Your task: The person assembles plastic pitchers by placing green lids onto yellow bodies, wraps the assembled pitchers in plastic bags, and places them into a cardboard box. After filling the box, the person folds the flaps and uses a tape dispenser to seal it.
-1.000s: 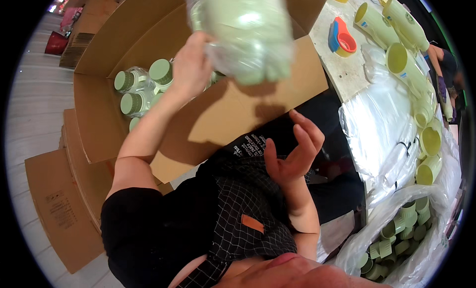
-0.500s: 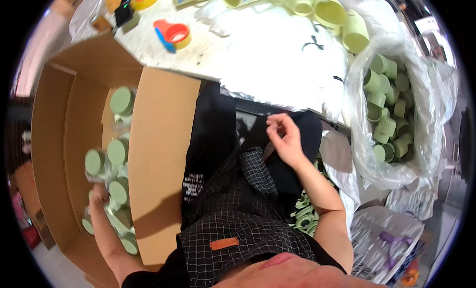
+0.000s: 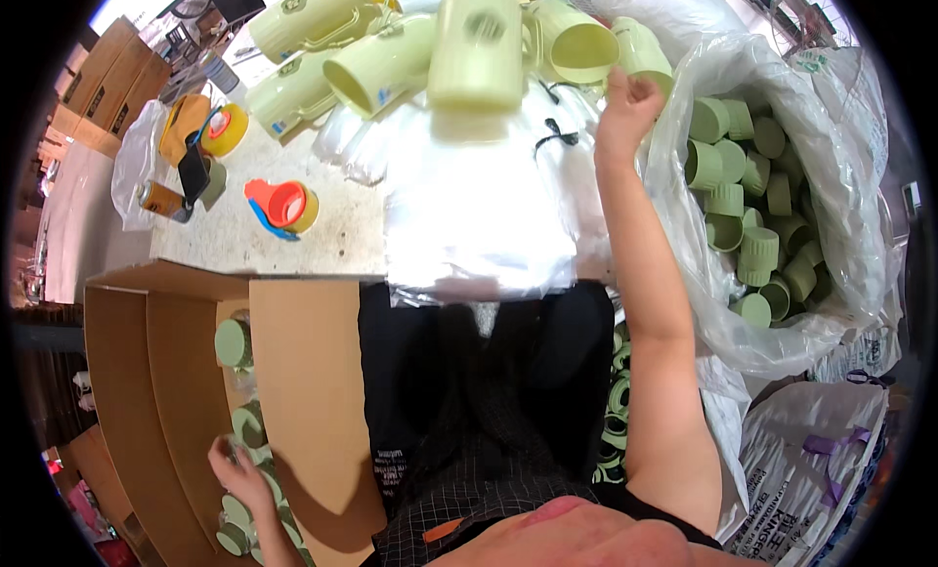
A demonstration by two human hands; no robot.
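Nearest, the left hand [image 3: 240,471] is over the carton [image 3: 318,401] below the counter's near edge, its fingers bent; whether they grip the wrapping of the green-lidded jars [image 3: 233,342] cannot be told. The carton's side flap partly covers those jars. On the counter [image 3: 332,245], glare washes out the clear bags [image 3: 479,206] overhanging the near edge. Farther off, toward the right edge, the right hand [image 3: 630,113] has its fingers curled at a pale green container [image 3: 637,44]; whether they clamp it is unclear. The container's long axis slants from the far edge toward the near right, its nearer end partly hidden by the hand.
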